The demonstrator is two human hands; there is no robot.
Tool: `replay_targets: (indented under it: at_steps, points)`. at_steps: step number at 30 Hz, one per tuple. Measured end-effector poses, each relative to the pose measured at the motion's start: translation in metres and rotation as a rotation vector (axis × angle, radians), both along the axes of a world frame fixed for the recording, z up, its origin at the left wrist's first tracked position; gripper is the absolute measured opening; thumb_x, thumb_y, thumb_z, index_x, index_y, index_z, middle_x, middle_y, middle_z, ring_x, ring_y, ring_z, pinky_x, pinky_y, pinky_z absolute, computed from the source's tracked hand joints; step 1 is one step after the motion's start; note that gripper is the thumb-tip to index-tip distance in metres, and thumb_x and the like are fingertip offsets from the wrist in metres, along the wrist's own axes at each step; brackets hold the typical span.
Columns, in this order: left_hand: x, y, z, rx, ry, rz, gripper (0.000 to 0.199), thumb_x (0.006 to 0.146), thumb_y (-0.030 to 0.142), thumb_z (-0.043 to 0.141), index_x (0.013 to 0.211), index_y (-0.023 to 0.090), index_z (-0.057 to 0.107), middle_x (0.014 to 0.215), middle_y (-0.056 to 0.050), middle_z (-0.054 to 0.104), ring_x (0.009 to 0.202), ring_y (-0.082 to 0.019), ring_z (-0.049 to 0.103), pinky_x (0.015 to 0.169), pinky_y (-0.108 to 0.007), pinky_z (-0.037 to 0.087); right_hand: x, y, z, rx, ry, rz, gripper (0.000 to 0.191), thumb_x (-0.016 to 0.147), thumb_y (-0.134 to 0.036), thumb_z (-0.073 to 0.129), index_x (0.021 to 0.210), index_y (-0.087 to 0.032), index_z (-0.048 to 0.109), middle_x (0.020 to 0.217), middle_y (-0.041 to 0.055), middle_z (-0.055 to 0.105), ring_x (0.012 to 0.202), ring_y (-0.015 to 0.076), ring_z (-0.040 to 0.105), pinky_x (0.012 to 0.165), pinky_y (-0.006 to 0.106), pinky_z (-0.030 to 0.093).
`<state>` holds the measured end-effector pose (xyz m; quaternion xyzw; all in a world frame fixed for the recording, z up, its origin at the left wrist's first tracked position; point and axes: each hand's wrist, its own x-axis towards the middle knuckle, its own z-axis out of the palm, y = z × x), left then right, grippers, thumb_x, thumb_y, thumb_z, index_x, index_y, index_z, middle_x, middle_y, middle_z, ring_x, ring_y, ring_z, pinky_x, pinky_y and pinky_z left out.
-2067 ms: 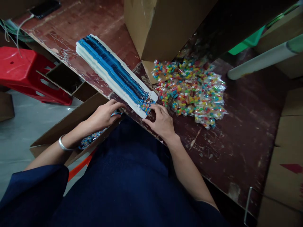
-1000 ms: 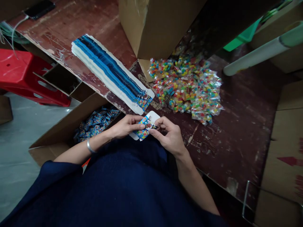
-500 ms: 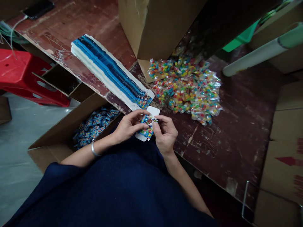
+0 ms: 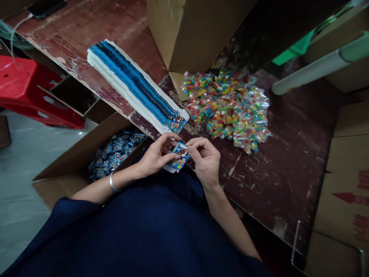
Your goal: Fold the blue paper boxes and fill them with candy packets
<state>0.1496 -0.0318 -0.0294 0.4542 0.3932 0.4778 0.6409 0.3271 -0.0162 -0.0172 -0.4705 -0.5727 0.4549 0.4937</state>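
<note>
A small blue printed candy box (image 4: 181, 156) is held at the table's near edge, a white flap showing at its lower end. My left hand (image 4: 157, 154) grips it from the left between thumb and fingers. On the other side, my right hand (image 4: 206, 159) pinches at its upper right end with thumb and forefinger. The upper flap is mostly out of sight. Beyond the hands lies a long row of flat, overlapping blue and white cartons (image 4: 135, 86). Clear bags of colourful candies (image 4: 227, 107) are heaped to the right of that row.
An open cardboard box (image 4: 62, 163) at lower left holds many small blue packs (image 4: 115, 154). A tall carton (image 4: 198, 34) stands on the worn red table (image 4: 259, 184). Also around are a red stool (image 4: 25, 84), a white pipe (image 4: 311, 71) and stacked cartons (image 4: 343, 165) at right.
The upper white flap, sticking out before, has been folded down and is now mostly hidden. My right hand has shifted slightly right and its fingertips have moved up to the box's upper end.
</note>
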Motion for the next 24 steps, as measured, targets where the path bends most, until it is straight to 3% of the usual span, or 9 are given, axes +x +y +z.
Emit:
replay_targets:
  at_steps: [5, 9, 13, 17, 20, 22, 24]
  points:
    - [-0.007, -0.002, -0.006, 0.150, 0.163, -0.022, 0.044, 0.088, 0.026, 0.079, 0.127, 0.022, 0.060, 0.111, -0.006, 0.067, 0.095, -0.017, 0.067, 0.076, -0.024, 0.058, 0.010, 0.011, 0.009, -0.200, -0.007, 0.061, 0.030, 0.075, -0.046, 0.089, 0.083, -0.022, 0.074, 0.083, 0.0020, 0.075, 0.074, 0.0171, 0.069, 0.066, 0.029, 0.058]
    - [-0.008, -0.002, -0.005, 0.181, 0.158, -0.059, 0.046, 0.090, 0.024, 0.076, 0.133, 0.022, 0.060, 0.119, -0.008, 0.068, 0.102, -0.018, 0.067, 0.079, -0.025, 0.059, 0.014, 0.016, 0.012, -0.216, -0.034, 0.077, 0.023, 0.077, -0.040, 0.088, 0.076, -0.021, 0.075, 0.078, 0.0017, 0.075, 0.071, 0.0163, 0.067, 0.065, 0.029, 0.056]
    - [-0.007, -0.003, 0.000, 0.083, 0.079, -0.065, 0.046, 0.090, 0.025, 0.075, 0.135, 0.022, 0.062, 0.114, -0.007, 0.069, 0.094, -0.016, 0.066, 0.078, -0.025, 0.057, 0.013, 0.010, 0.016, -0.056, -0.129, 0.092, 0.023, 0.089, -0.035, 0.079, 0.071, -0.022, 0.072, 0.083, 0.0024, 0.075, 0.077, 0.0174, 0.069, 0.072, 0.031, 0.056]
    - [-0.005, -0.005, -0.001, -0.080, -0.017, -0.071, 0.036, 0.087, 0.031, 0.079, 0.119, 0.018, 0.067, 0.106, -0.005, 0.069, 0.083, -0.013, 0.064, 0.075, -0.025, 0.054, 0.022, 0.008, 0.014, 0.102, -0.267, 0.211, 0.026, 0.100, -0.034, 0.065, 0.080, -0.024, 0.077, 0.099, 0.0046, 0.077, 0.092, 0.0202, 0.073, 0.084, 0.036, 0.058]
    - [-0.003, -0.006, -0.009, -0.195, -0.083, -0.051, 0.043, 0.075, 0.034, 0.089, 0.100, 0.017, 0.058, 0.095, -0.001, 0.063, 0.080, -0.012, 0.063, 0.073, -0.025, 0.053, 0.037, 0.026, -0.002, 0.213, -0.451, 0.120, 0.013, 0.097, -0.034, 0.069, 0.101, -0.025, 0.078, 0.111, 0.0069, 0.077, 0.105, 0.0248, 0.072, 0.090, 0.041, 0.061]
    - [-0.003, -0.007, -0.015, -0.257, -0.055, -0.070, 0.052, 0.068, 0.035, 0.093, 0.089, 0.018, 0.048, 0.086, 0.003, 0.057, 0.075, -0.011, 0.059, 0.069, -0.023, 0.050, 0.047, 0.045, -0.017, 0.299, -0.666, -0.021, 0.025, 0.093, -0.030, 0.072, 0.117, -0.024, 0.074, 0.119, 0.0104, 0.075, 0.111, 0.0291, 0.069, 0.088, 0.045, 0.062]
    - [-0.008, -0.007, -0.019, -0.298, 0.015, -0.164, 0.056, 0.067, 0.035, 0.093, 0.088, 0.019, 0.044, 0.082, 0.005, 0.054, 0.073, -0.010, 0.056, 0.067, -0.023, 0.048, 0.055, 0.064, -0.032, 0.367, -0.881, -0.023, 0.030, 0.090, -0.023, 0.072, 0.120, -0.021, 0.071, 0.123, 0.0127, 0.076, 0.120, 0.0330, 0.065, 0.100, 0.051, 0.057]
